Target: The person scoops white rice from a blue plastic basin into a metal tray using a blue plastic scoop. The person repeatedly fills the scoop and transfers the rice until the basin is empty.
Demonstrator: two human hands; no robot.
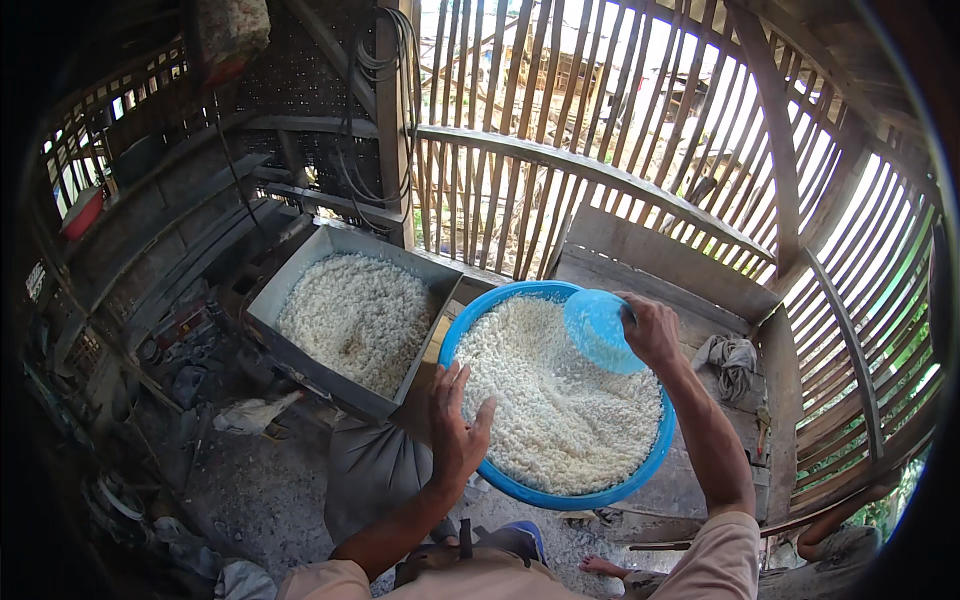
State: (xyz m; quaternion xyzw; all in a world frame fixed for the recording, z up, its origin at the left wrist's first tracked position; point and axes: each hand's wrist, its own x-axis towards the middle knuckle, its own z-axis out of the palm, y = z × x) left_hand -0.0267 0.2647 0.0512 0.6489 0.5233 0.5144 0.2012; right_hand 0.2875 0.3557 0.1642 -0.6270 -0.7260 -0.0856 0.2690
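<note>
A wide blue basin (pixel 533 491) stands in front of me, heaped with white, crumbly grain-like material (pixel 550 410). My right hand (pixel 652 332) is closed on the edge of a translucent light-blue plastic bowl (pixel 597 325). The bowl is tilted over the far right part of the heap; whether it touches the material I cannot tell. At the basin's left rim is my left hand (pixel 458 430), its fingers apart and holding nothing. To its left, a grey rectangular metal tray (pixel 272 300) contains more of the same white material (pixel 352 322).
Grey cloth (pixel 732 362) lies on the wooden planks right of the basin. A stuffed sack (pixel 375 470) stands below the tray. Slatted walls (pixel 600 165) close in the far and right sides; cables (pixel 355 150) hang on a post. At lower right shows a bare foot (pixel 604 567).
</note>
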